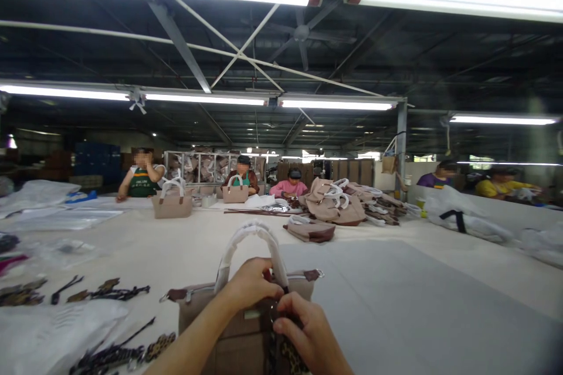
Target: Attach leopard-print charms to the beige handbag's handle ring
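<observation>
A beige handbag [233,351] with brown zip-end tabs stands upright in front of me. Its raised handles [253,228] are wrapped in white paper or film. My left hand [255,284] reaches over the bag's top, its fingers closed around the lower right end of a handle. Just below and to the right, my right hand [308,328] pinches a black strap with a metal ring. A leopard-print charm [290,357] hangs under that hand, partly covered by it. The fingertips of both hands nearly meet.
Leopard-print pieces with black cords [109,292] lie left on the white table [176,246], near clear plastic bags [57,328]. A grey sheet [396,293] covers the right. Farther off are a bag pile [334,202], another handbag [172,205] and several co-workers.
</observation>
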Available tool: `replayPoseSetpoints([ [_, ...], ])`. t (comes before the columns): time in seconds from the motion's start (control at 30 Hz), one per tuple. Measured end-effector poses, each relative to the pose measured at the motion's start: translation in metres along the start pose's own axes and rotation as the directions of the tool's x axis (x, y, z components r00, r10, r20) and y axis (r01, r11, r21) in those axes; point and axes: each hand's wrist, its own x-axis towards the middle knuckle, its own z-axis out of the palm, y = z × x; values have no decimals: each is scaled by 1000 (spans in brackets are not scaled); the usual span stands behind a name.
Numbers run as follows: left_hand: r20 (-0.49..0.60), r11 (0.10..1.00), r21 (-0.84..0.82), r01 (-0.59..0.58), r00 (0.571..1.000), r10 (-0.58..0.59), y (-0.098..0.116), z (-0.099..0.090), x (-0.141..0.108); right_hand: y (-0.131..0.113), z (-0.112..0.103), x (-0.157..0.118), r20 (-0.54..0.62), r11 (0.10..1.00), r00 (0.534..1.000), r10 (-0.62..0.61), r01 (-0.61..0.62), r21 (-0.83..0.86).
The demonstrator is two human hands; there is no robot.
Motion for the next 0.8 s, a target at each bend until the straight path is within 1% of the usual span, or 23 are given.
replayPoseSetpoints([
  [0.03, -15, 999, 4, -39, 999, 39, -1, 2, 4, 2, -1, 1, 3, 1000, 1000, 5, -5, 7],
  [0.1, -22, 997, -13, -75, 997, 74, -4, 8, 11, 6, -4, 2, 0, 1000, 1000, 13, -13, 10],
  [0.17, -36, 996, -40, -77, 996, 76, -7, 12, 14, 10, -6, 2, -9, 1000, 1000, 18, -18, -2],
  [0.23, -74, 995, -61, -73, 995, 69, -8, 16, 13, 11, -7, 2, -20, 1000, 1000, 14, -15, -15],
  [0.4, -131, 994, -105, -42, 991, 28, -8, 22, 8, 6, -2, 7, -68, 999, 997, 28, -29, -28],
  [0.6, -163, 978, -189, -87, 985, 56, -13, 28, 6, 0, 7, 7, -135, 995, 987, 90, -82, 63],
  [0.7, -199, 970, -218, -111, 978, 67, -14, 30, 3, 6, 11, 3, -194, 994, 977, 87, -73, 78],
  [0.8, -218, 962, -236, -137, 972, 85, -14, 34, 0, 23, 16, -2, -302, 994, 948, 98, -82, 67],
])
